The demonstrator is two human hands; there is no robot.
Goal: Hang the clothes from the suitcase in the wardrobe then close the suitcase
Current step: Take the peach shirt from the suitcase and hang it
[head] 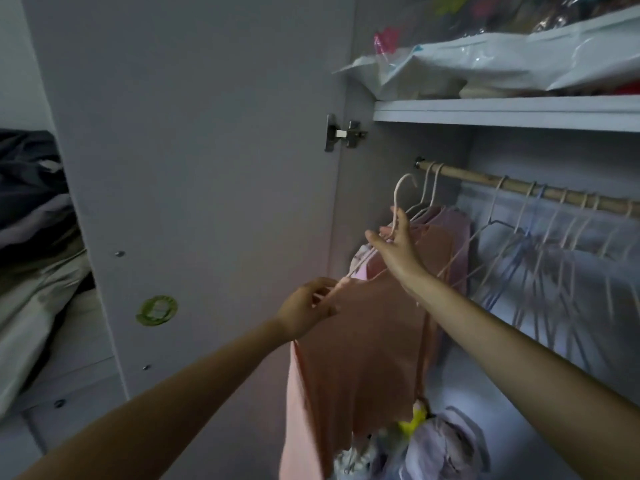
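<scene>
A peach-pink garment (360,358) hangs from a pale hanger (401,188) in front of the open wardrobe. My right hand (394,244) holds the hanger just below its hook, which sits left of and below the wooden rail (519,187), off it. My left hand (308,310) pinches the hanger's left shoulder end and the cloth there. Two garments in pink (450,233) hang at the rail's left end. The suitcase is out of view.
Several empty hangers (561,244) crowd the rail to the right. The open wardrobe door (194,168) stands on the left. A shelf (502,110) above holds plastic bags. Bundled clothes (446,441) lie on the wardrobe floor. Dark fabric is piled at far left (31,209).
</scene>
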